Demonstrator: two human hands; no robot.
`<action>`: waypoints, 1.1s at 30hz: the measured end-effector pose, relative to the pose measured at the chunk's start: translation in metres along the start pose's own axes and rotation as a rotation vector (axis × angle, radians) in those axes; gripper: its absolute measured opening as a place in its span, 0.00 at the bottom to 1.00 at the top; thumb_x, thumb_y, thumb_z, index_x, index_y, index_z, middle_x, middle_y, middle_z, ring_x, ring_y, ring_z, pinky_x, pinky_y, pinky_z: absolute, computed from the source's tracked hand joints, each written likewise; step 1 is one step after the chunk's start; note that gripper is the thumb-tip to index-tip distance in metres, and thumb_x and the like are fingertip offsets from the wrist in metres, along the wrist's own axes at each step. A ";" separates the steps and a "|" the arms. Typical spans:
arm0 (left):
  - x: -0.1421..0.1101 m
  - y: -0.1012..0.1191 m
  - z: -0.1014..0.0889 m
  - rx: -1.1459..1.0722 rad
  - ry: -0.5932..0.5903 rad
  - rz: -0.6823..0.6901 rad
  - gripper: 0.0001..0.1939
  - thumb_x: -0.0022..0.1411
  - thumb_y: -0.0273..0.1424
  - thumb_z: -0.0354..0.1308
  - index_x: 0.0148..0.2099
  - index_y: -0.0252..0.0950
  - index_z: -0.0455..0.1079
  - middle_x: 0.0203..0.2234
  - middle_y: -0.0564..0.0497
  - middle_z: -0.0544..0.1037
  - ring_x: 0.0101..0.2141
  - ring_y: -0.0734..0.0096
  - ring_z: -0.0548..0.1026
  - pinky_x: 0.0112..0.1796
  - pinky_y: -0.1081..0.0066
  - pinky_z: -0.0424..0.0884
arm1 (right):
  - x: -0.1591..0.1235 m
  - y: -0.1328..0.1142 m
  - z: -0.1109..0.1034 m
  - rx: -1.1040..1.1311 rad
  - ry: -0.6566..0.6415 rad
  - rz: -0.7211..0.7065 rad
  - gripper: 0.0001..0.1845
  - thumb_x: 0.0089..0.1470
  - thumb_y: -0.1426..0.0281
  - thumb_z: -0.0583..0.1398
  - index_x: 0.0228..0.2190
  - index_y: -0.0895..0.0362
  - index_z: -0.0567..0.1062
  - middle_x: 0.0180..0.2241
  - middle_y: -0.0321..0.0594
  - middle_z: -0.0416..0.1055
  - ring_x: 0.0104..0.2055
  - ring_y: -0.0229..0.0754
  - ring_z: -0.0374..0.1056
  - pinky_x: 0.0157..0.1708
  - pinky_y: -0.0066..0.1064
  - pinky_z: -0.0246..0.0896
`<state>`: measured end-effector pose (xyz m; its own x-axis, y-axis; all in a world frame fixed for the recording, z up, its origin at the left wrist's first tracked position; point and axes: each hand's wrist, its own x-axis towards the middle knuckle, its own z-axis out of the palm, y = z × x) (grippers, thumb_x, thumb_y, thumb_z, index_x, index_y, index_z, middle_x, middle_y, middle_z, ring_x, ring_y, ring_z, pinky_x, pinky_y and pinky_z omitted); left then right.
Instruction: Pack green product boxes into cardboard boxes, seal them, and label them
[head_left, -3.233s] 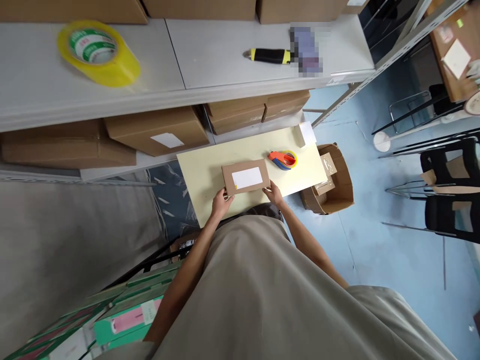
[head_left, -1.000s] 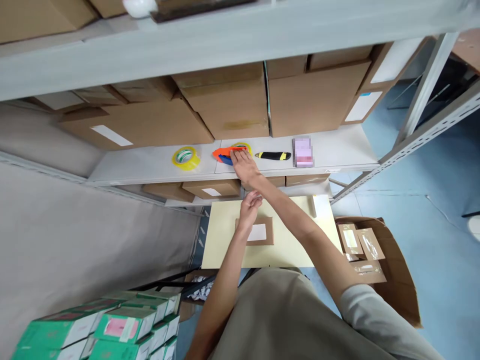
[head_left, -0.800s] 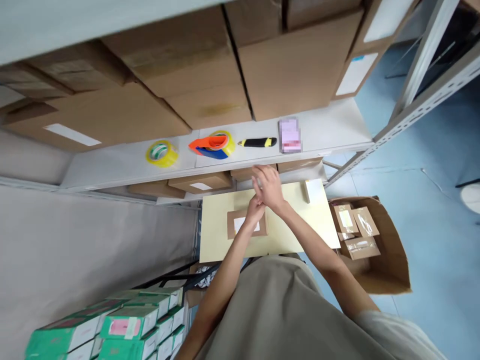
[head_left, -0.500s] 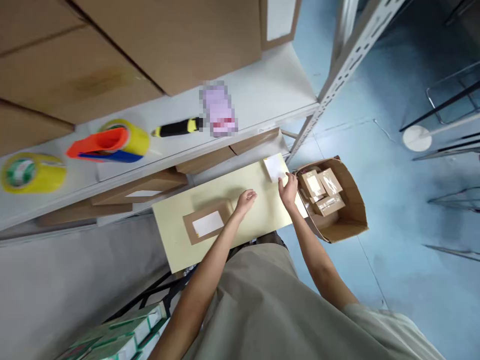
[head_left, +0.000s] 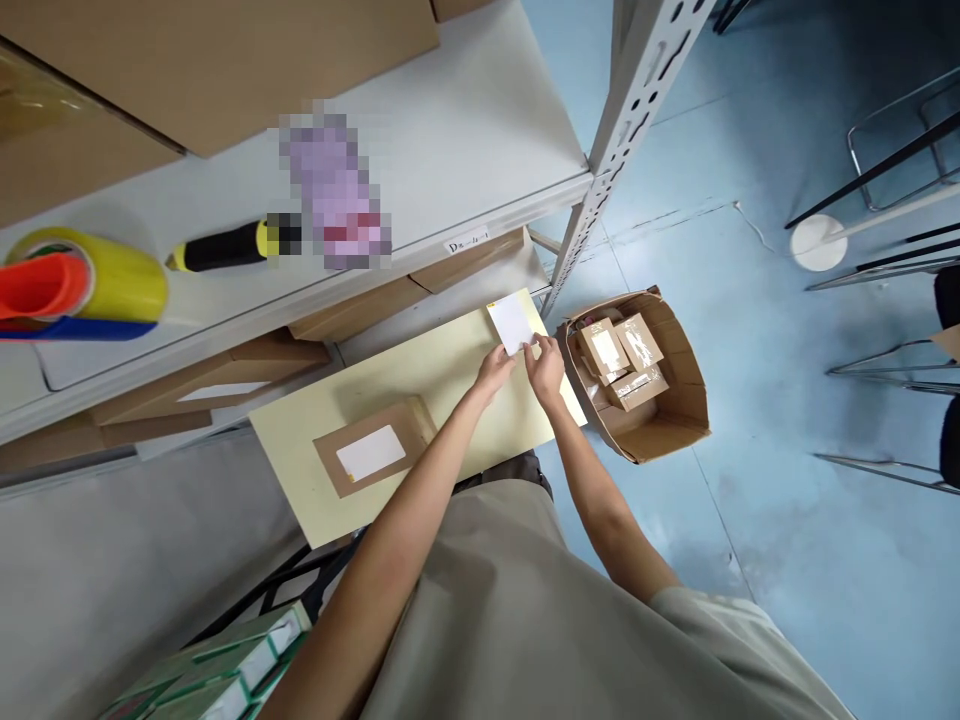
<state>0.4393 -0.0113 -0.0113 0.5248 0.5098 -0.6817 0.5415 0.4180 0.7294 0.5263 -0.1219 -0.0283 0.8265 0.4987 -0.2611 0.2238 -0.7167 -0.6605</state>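
Note:
A white label sheet [head_left: 511, 320] with a yellow mark at one corner is over the far right part of the pale yellow tabletop [head_left: 465, 400]. My left hand [head_left: 495, 372] has its fingers closed at the sheet's near edge. Beside it, my right hand [head_left: 545, 368] pinches the near right corner, its fingertips almost meeting the left ones. To the left on the tabletop lies a flat brown cardboard box [head_left: 328, 462], with a similar white label [head_left: 371, 453] on its upper face.
Right of the table, an open carton [head_left: 682, 385] holds several small taped boxes [head_left: 640, 340]. A shelf [head_left: 457, 130] above carries large cartons, a tape roll [head_left: 135, 280], a black-and-yellow cutter [head_left: 225, 247] and a blurred-out purple item [head_left: 337, 190]. A perforated metal post [head_left: 611, 150] stands beyond.
My left hand has moved over to the label sheet, and my right hand has closed on its near corner. The hands are now close together. The view has shifted, bringing the shelf nearer.

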 end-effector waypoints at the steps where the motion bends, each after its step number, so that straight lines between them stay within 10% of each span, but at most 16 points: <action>1: -0.001 0.001 0.001 0.012 0.008 0.010 0.22 0.64 0.33 0.73 0.59 0.40 0.80 0.63 0.40 0.85 0.64 0.48 0.81 0.63 0.55 0.77 | -0.001 -0.003 -0.001 -0.011 0.007 -0.008 0.24 0.79 0.62 0.58 0.65 0.60 0.78 0.65 0.58 0.76 0.64 0.58 0.77 0.66 0.43 0.72; 10: -0.004 0.007 0.007 0.145 0.136 0.002 0.21 0.65 0.27 0.71 0.60 0.34 0.79 0.55 0.38 0.88 0.57 0.47 0.86 0.60 0.58 0.78 | 0.011 -0.018 -0.015 -0.072 0.036 0.064 0.16 0.80 0.62 0.58 0.46 0.57 0.83 0.52 0.50 0.79 0.50 0.50 0.77 0.47 0.34 0.68; 18: -0.004 0.012 0.008 0.164 0.204 -0.017 0.16 0.70 0.25 0.66 0.59 0.35 0.80 0.58 0.39 0.87 0.57 0.55 0.86 0.59 0.63 0.78 | 0.011 -0.016 -0.018 -0.075 0.047 0.051 0.22 0.81 0.62 0.55 0.56 0.56 0.87 0.51 0.49 0.78 0.45 0.48 0.76 0.43 0.32 0.64; 24: -0.001 0.015 0.005 0.143 0.196 -0.010 0.15 0.69 0.24 0.64 0.56 0.35 0.81 0.57 0.39 0.88 0.57 0.55 0.86 0.60 0.62 0.78 | 0.008 -0.012 -0.019 -0.058 0.052 -0.037 0.23 0.81 0.63 0.54 0.64 0.54 0.83 0.50 0.47 0.77 0.43 0.47 0.77 0.44 0.32 0.66; 33: 0.006 0.014 0.006 0.072 0.255 0.023 0.17 0.65 0.24 0.65 0.56 0.37 0.80 0.59 0.39 0.87 0.56 0.53 0.86 0.60 0.58 0.79 | 0.017 0.003 -0.021 0.167 0.058 -0.141 0.18 0.78 0.58 0.57 0.45 0.56 0.82 0.49 0.50 0.77 0.48 0.50 0.77 0.54 0.40 0.74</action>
<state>0.4541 -0.0062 -0.0055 0.3599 0.6956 -0.6218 0.5818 0.3538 0.7324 0.5514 -0.1261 -0.0202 0.8225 0.5560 -0.1197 0.2552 -0.5488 -0.7960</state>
